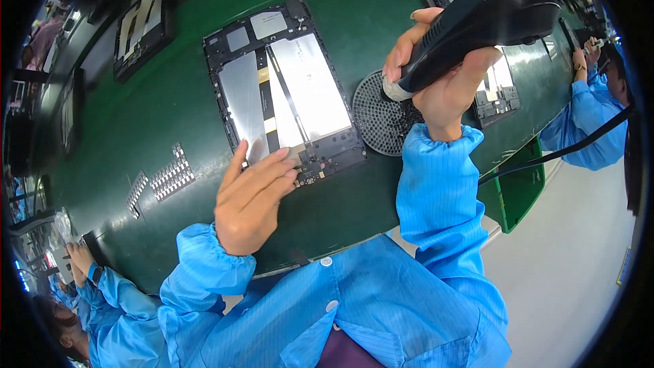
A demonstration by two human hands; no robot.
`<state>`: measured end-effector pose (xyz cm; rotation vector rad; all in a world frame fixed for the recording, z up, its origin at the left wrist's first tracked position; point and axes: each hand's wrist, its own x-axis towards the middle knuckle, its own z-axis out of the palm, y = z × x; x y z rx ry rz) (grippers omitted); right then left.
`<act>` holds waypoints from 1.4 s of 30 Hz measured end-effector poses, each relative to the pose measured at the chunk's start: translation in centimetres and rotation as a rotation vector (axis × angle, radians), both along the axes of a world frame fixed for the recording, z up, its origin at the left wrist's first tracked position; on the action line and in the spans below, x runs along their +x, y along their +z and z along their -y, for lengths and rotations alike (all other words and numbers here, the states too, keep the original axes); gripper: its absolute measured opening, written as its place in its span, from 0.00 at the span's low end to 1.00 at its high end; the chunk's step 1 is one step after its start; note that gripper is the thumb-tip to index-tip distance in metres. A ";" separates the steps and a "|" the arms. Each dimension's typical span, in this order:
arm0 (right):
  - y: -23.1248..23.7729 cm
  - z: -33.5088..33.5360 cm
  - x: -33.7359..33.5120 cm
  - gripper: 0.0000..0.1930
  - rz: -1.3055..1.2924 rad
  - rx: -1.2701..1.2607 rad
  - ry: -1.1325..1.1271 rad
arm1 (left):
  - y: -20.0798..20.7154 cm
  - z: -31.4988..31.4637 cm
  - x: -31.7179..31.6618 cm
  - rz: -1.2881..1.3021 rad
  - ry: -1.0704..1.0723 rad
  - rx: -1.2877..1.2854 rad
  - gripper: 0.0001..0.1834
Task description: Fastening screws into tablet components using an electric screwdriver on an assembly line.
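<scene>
An opened tablet [300, 88] lies on the green bench before me, with silvery battery panels, a dark ribbon strip and circuit parts in a black frame. My left hand [252, 197] rests on its near edge, fingers stretched out, the tips touching the lower part of the frame. Raised over the bench to the right, my right hand [449, 92] is wrapped round a thick black handheld tool [477, 24] with a ribbed side and a pale, wrapped-looking end. What kind of tool it is I cannot make out. Below it sits a round, dark perforated disc [381, 112].
Sheets of small dark stickers [170, 177] lie at left. Another opened tablet [497, 88] is partly hidden behind my right hand, and one more [143, 24] stands far left. A black cable [558, 153] crosses above a green bin [521, 191]. People in blue work on both sides.
</scene>
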<state>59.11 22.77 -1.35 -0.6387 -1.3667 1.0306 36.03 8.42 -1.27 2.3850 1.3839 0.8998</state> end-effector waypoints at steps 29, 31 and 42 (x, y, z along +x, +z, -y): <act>3.8 1.4 -7.9 0.54 -0.252 0.075 0.377 | -2.8 -7.5 -7.7 0.580 0.429 -0.351 0.07; 4.0 1.5 -9.1 0.54 -0.257 0.058 0.417 | -3.1 -8.1 -8.0 0.604 0.440 -0.323 0.07; 5.3 0.3 -15.0 0.50 -0.085 0.063 0.410 | -3.4 -9.1 -8.5 0.613 0.393 -0.316 0.07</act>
